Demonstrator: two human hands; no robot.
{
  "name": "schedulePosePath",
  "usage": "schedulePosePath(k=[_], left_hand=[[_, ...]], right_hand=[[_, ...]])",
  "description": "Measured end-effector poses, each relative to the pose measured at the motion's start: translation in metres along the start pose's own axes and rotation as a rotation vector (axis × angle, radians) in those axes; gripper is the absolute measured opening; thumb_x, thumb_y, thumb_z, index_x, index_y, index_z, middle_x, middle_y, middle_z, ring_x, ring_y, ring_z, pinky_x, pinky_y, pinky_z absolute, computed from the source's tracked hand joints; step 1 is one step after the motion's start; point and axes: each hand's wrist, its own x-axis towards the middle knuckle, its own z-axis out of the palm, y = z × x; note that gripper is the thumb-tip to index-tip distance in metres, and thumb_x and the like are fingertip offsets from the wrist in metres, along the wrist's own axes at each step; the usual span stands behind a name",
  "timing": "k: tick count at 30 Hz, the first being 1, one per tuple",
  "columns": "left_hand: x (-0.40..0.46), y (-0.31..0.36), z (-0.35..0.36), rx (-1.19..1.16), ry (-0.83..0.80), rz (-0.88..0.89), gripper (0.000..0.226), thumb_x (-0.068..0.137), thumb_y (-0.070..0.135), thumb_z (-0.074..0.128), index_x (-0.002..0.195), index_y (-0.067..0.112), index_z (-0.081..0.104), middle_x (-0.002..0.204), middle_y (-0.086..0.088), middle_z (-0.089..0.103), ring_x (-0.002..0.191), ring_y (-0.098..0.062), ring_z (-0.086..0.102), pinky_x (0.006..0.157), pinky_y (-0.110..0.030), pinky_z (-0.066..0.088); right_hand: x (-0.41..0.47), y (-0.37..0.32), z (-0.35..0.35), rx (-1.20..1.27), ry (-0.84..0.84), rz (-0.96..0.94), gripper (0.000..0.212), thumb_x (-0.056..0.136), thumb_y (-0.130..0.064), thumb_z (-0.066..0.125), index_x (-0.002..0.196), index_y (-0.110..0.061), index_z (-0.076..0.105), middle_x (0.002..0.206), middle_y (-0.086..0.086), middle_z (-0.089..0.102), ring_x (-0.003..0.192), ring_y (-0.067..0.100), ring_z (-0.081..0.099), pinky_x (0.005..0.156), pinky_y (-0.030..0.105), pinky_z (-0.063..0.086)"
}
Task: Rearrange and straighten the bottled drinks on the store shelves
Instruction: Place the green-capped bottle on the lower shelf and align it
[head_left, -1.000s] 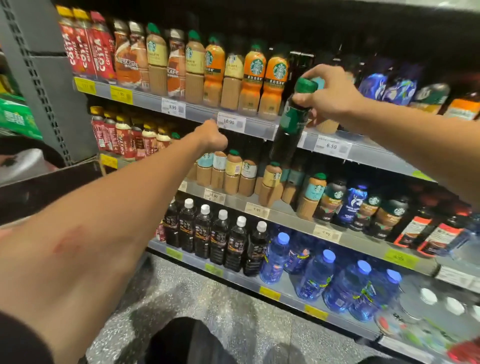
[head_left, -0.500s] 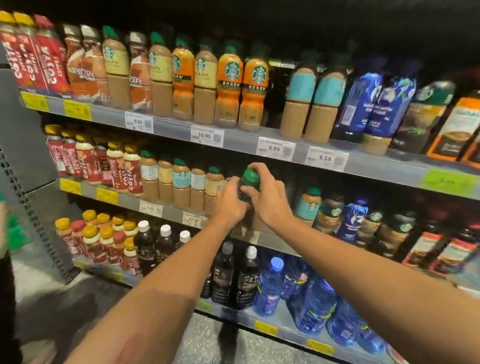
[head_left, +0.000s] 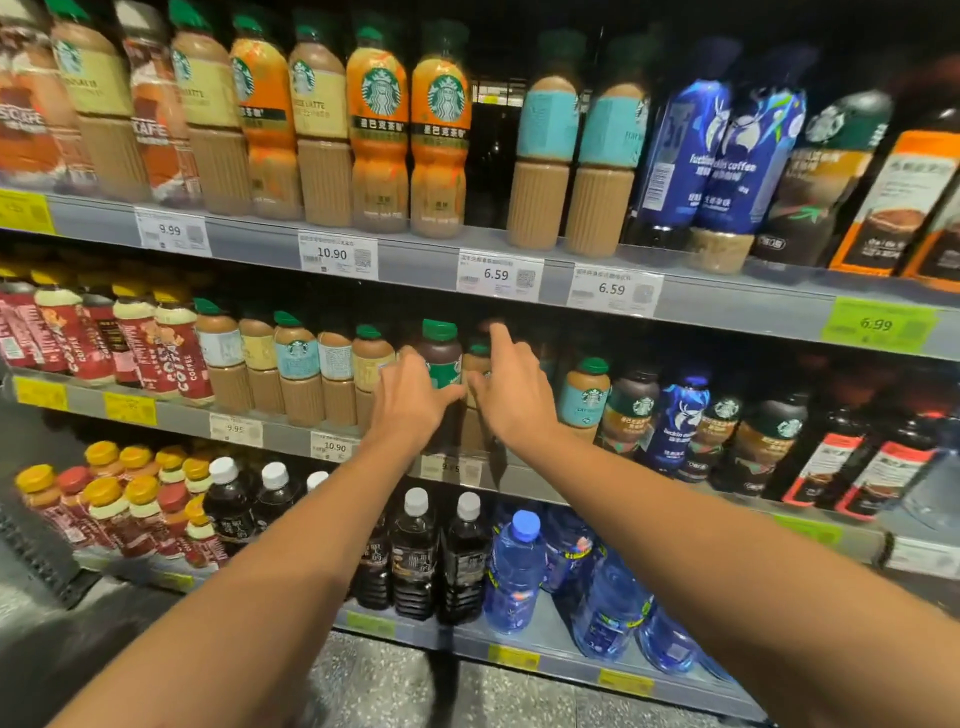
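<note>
A dark coffee bottle with a green cap (head_left: 442, 349) stands upright in the row on the middle shelf (head_left: 283, 435), between tan latte bottles (head_left: 335, 374). My left hand (head_left: 410, 402) grips its body from the left, fingers wrapped across the front. My right hand (head_left: 511, 395) is just right of it with straight fingers. Its index finger points up at a tan bottle (head_left: 478, 364) behind, and its thumb is near the dark bottle's side. The lower part of the dark bottle is hidden by my hands.
The top shelf (head_left: 426, 260) carries orange (head_left: 382, 135) and teal-labelled bottles (head_left: 545, 156) with a dark gap between them. Blue coffee bottles (head_left: 675, 421) and dark bottles stand to the right on the middle shelf. Black tea (head_left: 413, 561) and blue water bottles (head_left: 514, 571) fill the bottom shelf.
The green-capped bottle came down from the top shelf to the middle shelf row. My right hand let go of its cap and opened; my left hand took hold of its body.
</note>
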Motion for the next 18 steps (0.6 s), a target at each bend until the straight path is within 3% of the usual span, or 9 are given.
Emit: schedulePosePath(k=[5, 11, 15, 18], left_hand=[[-0.003, 0.019, 0.011, 0.025, -0.005, -0.037, 0.054, 0.08, 0.03, 0.08, 0.12, 0.006, 0.053, 0.114, -0.015, 0.064, 0.107, -0.032, 0.062, 0.079, -0.041, 0.053], [-0.004, 0.021, 0.03, 0.016, -0.035, -0.039, 0.049, 0.085, 0.024, 0.076, 0.122, 0.005, 0.051, 0.119, -0.02, 0.06, 0.111, -0.035, 0.059, 0.084, -0.045, 0.05], [-0.006, 0.016, 0.038, 0.008, -0.064, -0.059, 0.045, 0.089, 0.026, 0.072, 0.121, 0.002, 0.052, 0.116, -0.02, 0.062, 0.11, -0.035, 0.059, 0.079, -0.041, 0.045], [-0.006, 0.019, 0.034, 0.062, -0.138, -0.1, 0.045, 0.085, 0.027, 0.075, 0.117, 0.0, 0.058, 0.116, -0.021, 0.064, 0.108, -0.035, 0.06, 0.083, -0.042, 0.048]], right_hand=[[-0.002, 0.012, -0.01, -0.094, 0.06, 0.018, 0.055, 0.093, -0.028, 0.066, 0.138, -0.023, 0.036, 0.119, 0.014, 0.059, 0.103, 0.032, 0.063, 0.08, 0.044, 0.056], [-0.003, 0.024, -0.02, 0.022, -0.002, 0.073, 0.053, 0.095, -0.021, 0.063, 0.14, -0.02, 0.036, 0.122, 0.015, 0.053, 0.104, 0.031, 0.06, 0.075, 0.037, 0.048], [-0.007, 0.025, -0.021, 0.129, -0.111, 0.027, 0.062, 0.093, -0.014, 0.064, 0.146, -0.021, 0.031, 0.126, 0.016, 0.052, 0.111, 0.032, 0.058, 0.081, 0.038, 0.049], [-0.012, 0.029, -0.033, 0.149, -0.197, 0.021, 0.074, 0.091, -0.011, 0.067, 0.15, -0.022, 0.024, 0.131, 0.017, 0.049, 0.118, 0.033, 0.055, 0.091, 0.043, 0.05]])
